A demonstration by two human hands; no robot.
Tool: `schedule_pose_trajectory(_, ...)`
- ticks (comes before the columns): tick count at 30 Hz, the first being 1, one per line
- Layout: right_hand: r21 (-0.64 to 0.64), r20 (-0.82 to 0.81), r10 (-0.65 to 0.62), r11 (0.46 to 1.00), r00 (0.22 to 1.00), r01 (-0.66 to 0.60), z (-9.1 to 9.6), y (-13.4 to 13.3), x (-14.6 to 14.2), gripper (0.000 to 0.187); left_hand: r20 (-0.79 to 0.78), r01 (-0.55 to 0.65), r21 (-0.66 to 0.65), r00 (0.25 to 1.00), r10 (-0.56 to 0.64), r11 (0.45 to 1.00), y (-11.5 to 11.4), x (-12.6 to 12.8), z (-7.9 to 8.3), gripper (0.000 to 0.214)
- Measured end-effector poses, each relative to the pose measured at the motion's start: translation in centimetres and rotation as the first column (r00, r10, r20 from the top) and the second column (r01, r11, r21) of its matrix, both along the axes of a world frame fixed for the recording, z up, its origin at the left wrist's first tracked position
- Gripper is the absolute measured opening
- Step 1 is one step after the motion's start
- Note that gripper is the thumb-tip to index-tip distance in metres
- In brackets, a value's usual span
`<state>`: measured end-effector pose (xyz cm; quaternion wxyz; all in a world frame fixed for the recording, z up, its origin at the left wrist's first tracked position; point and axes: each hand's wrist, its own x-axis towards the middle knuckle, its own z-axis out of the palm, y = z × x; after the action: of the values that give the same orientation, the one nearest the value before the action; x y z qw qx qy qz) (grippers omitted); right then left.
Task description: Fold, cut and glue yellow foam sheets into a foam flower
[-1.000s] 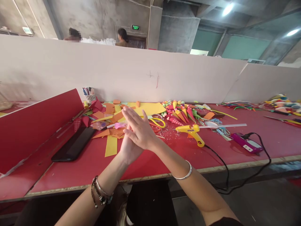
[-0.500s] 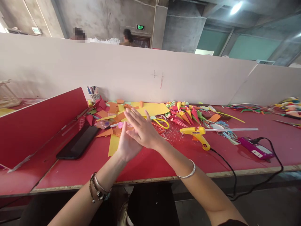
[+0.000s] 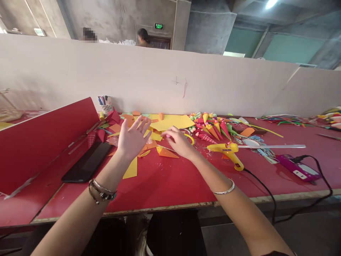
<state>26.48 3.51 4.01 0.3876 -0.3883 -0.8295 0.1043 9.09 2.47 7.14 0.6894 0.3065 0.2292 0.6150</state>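
Observation:
My left hand (image 3: 133, 140) is raised over the paper scraps with its palm up and fingers spread, and nothing shows in it. Beside it on the right, my right hand (image 3: 179, 142) has its fingers bent together in a pinch. A small pink ball (image 3: 168, 136) shows at those fingertips; its material is too small to tell. Below the right hand lies an orange and yellow paper piece (image 3: 167, 153). Yellow-handled scissors (image 3: 191, 139) are partly hidden behind the same hand. Cut yellow sheets (image 3: 173, 122) lie behind both hands.
Several small paper cones (image 3: 211, 128) are piled at the back. A yellow glue gun (image 3: 229, 151) lies right of my hand, its cord running to a purple power strip (image 3: 298, 169). A black phone (image 3: 86, 163) and a red board (image 3: 48, 137) are at left. A pen cup (image 3: 106, 103) stands behind.
My hands were pressed palm to palm and have come apart. The left hand moved left and spread its fingers; the right moved right, pinching the pink ball.

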Motion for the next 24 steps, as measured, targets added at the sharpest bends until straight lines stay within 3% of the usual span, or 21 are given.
schedule_pose_trajectory(4,-0.165,0.043,-0.099,0.981,0.994,0.105,-1.9,1.1,1.3,0.026,-0.135,-0.06,0.003,0.989,0.059,0.998,2.1,-0.8,-0.7,0.036)
schedule_pose_trajectory(8,-0.251,0.117,-0.03,0.966,0.993,0.059,-2.6,0.6,1.1,0.023,-0.257,-0.127,0.039,0.957,0.133,0.991,3.0,-0.4,-2.0,0.036)
schedule_pose_trajectory(12,-0.246,0.211,-0.015,0.967,0.977,0.068,-3.2,0.3,0.8,0.027,-0.424,-0.216,0.176,0.864,0.272,0.96,3.0,0.3,-3.8,0.039)
schedule_pose_trajectory(17,-0.204,0.294,-0.032,0.974,0.955,0.095,-4.0,0.6,1.0,0.025,-0.528,-0.281,0.389,0.712,0.462,0.877,2.7,0.2,-5.0,0.037)
schedule_pose_trajectory(20,-0.234,0.235,-0.016,0.97,0.972,0.073,-3.8,0.6,1.1,0.024,-0.557,-0.284,0.479,0.633,0.537,0.831,2.5,-0.1,-5.0,0.036)
schedule_pose_trajectory(24,-0.32,-0.053,-0.046,0.947,0.998,0.026,-3.0,0.4,1.0,0.028,-0.599,-0.284,0.516,0.554,0.578,0.808,2.0,0.0,-4.9,0.031)
